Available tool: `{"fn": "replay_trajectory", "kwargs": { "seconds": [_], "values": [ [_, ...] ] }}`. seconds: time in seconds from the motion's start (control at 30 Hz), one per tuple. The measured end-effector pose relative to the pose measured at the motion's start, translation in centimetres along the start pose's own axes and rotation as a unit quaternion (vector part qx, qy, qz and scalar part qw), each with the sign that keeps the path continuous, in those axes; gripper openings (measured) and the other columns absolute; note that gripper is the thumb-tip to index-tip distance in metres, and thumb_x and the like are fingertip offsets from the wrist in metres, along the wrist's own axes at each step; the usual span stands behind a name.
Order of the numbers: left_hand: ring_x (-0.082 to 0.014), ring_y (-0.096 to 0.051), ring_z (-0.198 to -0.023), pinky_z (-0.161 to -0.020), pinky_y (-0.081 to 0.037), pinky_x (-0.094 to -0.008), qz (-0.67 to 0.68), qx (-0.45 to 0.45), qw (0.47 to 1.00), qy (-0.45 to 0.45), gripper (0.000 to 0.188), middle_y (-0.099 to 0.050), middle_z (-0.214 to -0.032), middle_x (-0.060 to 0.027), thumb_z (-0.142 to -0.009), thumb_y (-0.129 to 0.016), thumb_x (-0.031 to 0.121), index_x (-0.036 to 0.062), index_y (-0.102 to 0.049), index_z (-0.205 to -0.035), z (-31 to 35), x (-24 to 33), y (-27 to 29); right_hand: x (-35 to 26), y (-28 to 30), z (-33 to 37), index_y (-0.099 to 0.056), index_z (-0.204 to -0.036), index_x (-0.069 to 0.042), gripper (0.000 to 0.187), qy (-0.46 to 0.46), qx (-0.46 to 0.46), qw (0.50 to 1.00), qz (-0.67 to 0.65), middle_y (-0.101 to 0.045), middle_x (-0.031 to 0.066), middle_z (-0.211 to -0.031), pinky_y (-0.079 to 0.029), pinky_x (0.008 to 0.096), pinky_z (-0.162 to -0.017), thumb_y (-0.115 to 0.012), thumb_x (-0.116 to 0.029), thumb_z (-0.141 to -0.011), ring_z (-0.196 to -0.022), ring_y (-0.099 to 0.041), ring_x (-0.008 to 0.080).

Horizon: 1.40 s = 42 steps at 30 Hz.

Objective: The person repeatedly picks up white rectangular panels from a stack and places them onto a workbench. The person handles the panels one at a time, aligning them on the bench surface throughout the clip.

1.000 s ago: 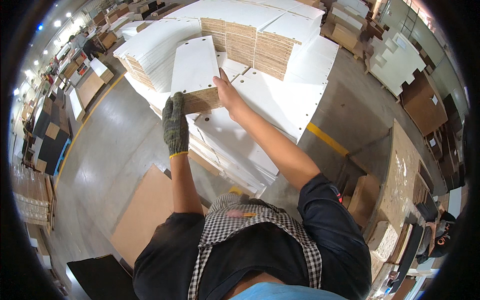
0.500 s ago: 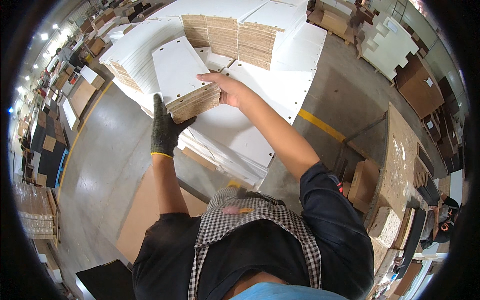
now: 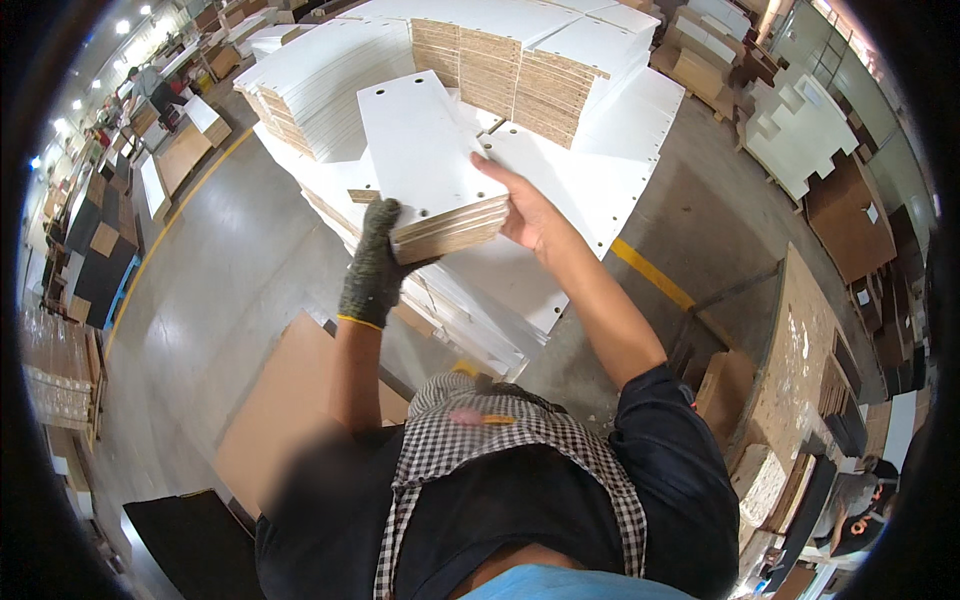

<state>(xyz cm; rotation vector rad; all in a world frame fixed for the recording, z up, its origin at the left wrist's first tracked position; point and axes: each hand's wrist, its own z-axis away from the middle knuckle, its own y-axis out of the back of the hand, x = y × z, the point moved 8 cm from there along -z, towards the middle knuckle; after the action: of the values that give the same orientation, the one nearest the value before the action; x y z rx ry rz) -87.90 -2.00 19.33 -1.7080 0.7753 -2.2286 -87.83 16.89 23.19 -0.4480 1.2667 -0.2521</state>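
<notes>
A: Left hand (image 3: 375,265), dark knit glove, is curling shut around the near left corner of a small stack of white panels (image 3: 430,160). Fingers are wrapping the raw chipboard edge, thumb sitting on top.

B: Right hand (image 3: 525,205)?

A: Bare, fingers half bent, pressing over the near right corner of the same stack; fingertips are lying on the white top face, palm bracing the end. Both hands are carrying it.

B: Where is the stack sitting relative to the big pallet of white boards (image 3: 600,190)?

A: It is hanging above the pallet's near left part, clear of the flat sheets below, as far as the view shows.

B: Orientation?

A: Long axis is running away from the person, the far end pointing up and slightly left toward the tall piles of panels (image 3: 540,70) at the pallet's far side. The top face is tilting, far end higher. Small drilled holes are showing along its edges.

B: Nearside of the pallet?

A: A brown cardboard sheet (image 3: 300,400) is lying on the concrete floor (image 3: 220,280), left of the pallet
</notes>
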Motion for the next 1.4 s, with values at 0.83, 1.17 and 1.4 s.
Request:
{"fn": "replay_trajectory", "kwargs": {
  "seconds": [0.83,1.17,1.4],
  "values": [
    [-0.0322,-0.060,-0.123,-0.110,-0.050,-0.0559,0.365,-0.247,0.867,0.233,0.046,-0.059,-0.130,-0.0162,-0.102,-0.061,0.026,0.0013,-0.046,-0.139,4.6,-15.6,-18.1,-12.9,5.9,11.1,-0.051,-0.143,-0.006,0.083,0.010,0.167,0.848,0.502,-0.058,0.0212,-0.121,-0.046,0.0422,-0.097,-0.078,-0.039,-0.071,-0.111,-0.058,0.0290],
    [-0.0451,-0.055,-0.127,-0.106,-0.048,-0.0548,0.104,-0.391,0.844,0.352,0.084,-0.047,-0.143,-0.0334,-0.097,-0.059,0.058,-0.0023,-0.035,-0.149,5.7,-17.3,-16.8,-11.4,6.8,8.9,-0.052,-0.142,-0.012,0.076,0.023,0.130,0.788,0.601,-0.056,0.0195,-0.135,-0.039,0.0388,-0.109,-0.079,-0.023,-0.071,-0.127,-0.051,0.0309],
    [-0.0282,-0.070,-0.107,-0.089,-0.058,-0.0376,-0.157,-0.506,0.848,0.037,0.062,-0.066,-0.131,-0.0185,-0.097,-0.064,0.045,0.0011,-0.057,-0.140,4.8,-2.3,-11.4,-8.9,4.7,11.1,-0.047,-0.148,-0.023,0.085,0.088,0.118,0.654,0.742,-0.044,0.0301,-0.141,-0.038,0.0530,-0.112,-0.078,-0.035,-0.070,-0.132,-0.044,0.0511]
  ]
}}
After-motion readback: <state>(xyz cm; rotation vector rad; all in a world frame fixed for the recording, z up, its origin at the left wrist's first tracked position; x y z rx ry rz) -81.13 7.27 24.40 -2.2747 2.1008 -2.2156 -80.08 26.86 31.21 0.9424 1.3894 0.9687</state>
